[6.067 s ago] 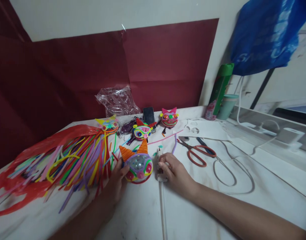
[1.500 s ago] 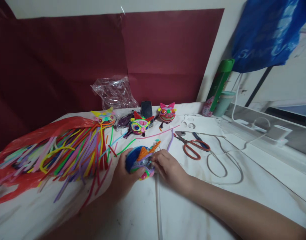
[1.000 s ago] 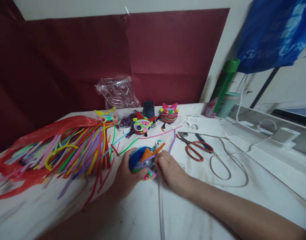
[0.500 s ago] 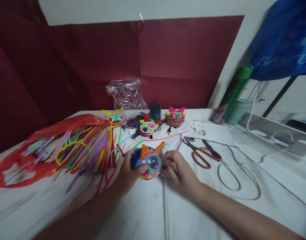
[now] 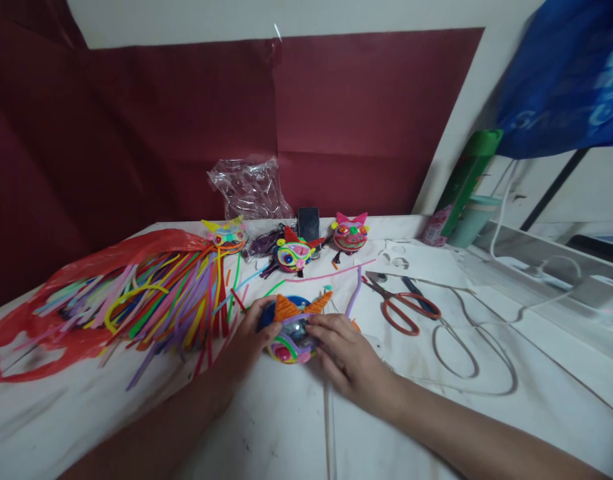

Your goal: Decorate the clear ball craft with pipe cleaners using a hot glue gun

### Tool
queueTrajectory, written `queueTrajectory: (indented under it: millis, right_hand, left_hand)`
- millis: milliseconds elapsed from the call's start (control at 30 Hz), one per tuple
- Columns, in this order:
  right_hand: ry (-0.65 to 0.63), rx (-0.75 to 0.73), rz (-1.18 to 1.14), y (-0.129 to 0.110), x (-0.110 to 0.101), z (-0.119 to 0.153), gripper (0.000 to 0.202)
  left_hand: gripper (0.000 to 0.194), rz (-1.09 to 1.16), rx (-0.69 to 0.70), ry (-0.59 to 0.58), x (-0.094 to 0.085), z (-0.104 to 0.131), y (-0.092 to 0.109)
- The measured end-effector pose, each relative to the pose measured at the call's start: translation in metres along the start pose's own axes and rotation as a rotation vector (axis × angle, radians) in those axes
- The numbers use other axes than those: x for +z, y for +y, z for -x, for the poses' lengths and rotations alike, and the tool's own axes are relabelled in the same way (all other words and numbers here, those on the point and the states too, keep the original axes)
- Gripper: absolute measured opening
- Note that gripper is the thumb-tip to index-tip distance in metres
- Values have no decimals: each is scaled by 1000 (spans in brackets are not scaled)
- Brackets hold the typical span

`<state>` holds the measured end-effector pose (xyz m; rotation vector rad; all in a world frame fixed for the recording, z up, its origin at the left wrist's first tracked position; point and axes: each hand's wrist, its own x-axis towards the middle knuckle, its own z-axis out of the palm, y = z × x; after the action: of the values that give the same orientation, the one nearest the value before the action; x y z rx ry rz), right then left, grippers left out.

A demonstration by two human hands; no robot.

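Note:
A round craft head with orange pointed ears, a purple strip and a dark blue back sits between my hands above the white table. My left hand grips its left side, thumb on the front. My right hand lies against its right side, fingers bent over the front near the shiny middle; whether they pinch a small piece is hidden. Behind it are three finished-looking heads: a yellow-eared one, a red-eared one and a pink-eared one.
Colourful fuzzy strips spill from a red plastic bag at the left. Red-handled scissors and a looped cord lie at the right. A phone and clear plastic stand at the back.
My right hand has moved left, from beside the craft head onto its front. The head has turned slightly. The whole view has shifted a little.

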<state>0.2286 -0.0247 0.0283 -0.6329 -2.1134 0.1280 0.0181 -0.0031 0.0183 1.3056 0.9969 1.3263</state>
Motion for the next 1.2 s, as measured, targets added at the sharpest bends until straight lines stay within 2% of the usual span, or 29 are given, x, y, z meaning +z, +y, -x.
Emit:
queueTrajectory:
  millis: [100, 167, 267, 367, 533, 667, 733, 800, 900, 1000, 1100, 1200]
  right_hand:
    - [83, 157, -93, 4, 2, 1, 26]
    - [100, 246, -92, 8, 3, 1, 26]
    - [28, 334, -70, 11, 5, 0, 54]
    - [-50, 388, -129, 11, 5, -1, 61]
    - [7, 462, -128, 15, 6, -1, 69]
    - [-11, 427, -96, 18, 7, 0, 72]
    - [-26, 394, -109, 18, 8, 0, 74]
    - [-14, 404, -141, 17, 8, -1, 74]
    - [61, 456, -163, 16, 6, -2, 53]
    - [112, 370, -123, 15, 4, -3, 29]
    - [83, 246, -52, 16, 3, -1, 30]
    - [29, 203, 26, 17, 5, 1, 32]
  left_hand:
    - [49, 181, -81, -104, -3, -3, 6]
    - [52, 259, -123, -129, -5, -3, 10]
    - [55, 306, -157, -162, -5, -2, 11]
    - [55, 287, -145, -178, -4, -2, 10]
    - [53, 51, -117, -108, -6, -6, 8]
    - [67, -55, -113, -157, -5, -4, 6]
    - [69, -88, -148, -110, -4, -2, 3]
    - [62, -104, -192, -35, -4, -1, 1]
    - [50, -53, -226, 20, -5, -1, 1]
    - [45, 15, -233, 40, -6, -3, 2]
    - [49, 25, -213, 43, -6, -4, 2]
    - [50, -4, -204, 36, -4, -4, 2]
